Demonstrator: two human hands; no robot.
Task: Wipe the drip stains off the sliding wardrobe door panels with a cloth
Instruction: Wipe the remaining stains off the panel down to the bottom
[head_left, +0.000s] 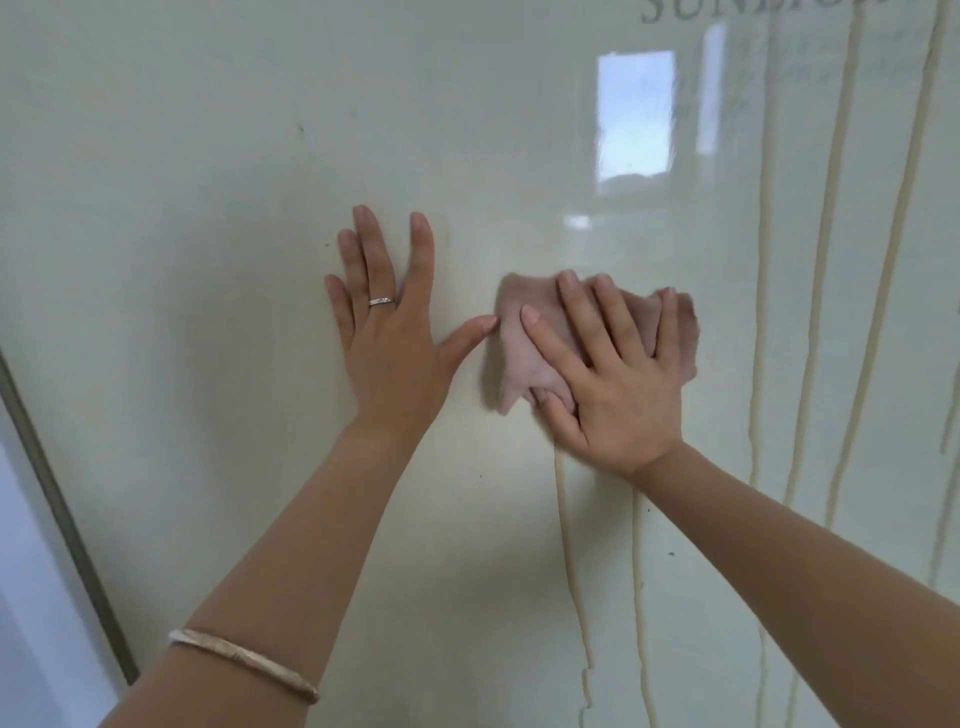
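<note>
You've got a glossy pale-cream wardrobe door panel (208, 156) streaked with yellowish-beige drip stains (826, 260) in vertical lines. The cloth (524, 353) is dusty pink. Grey frame edge (57, 519), grey lettering (727, 10), silver ring (382, 301), pale gold bangle (244, 662).

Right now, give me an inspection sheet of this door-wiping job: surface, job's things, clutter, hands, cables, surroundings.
Surface: glossy pale door panel, with a window reflected in its upper right.
Job's things: pink cloth flat against the panel; cream drip stains run down the right part, and two more streaks hang below the cloth.
Clutter: a few small dark specks on the panel.
Hands: left hand lies flat on the panel, fingers spread, wearing a ring, with a bracelet on that forearm; right hand presses the cloth with straight fingers.
Cables: nothing seen.
Surroundings: grey frame edge at the left; part of some grey lettering at the top, cut off.
</note>
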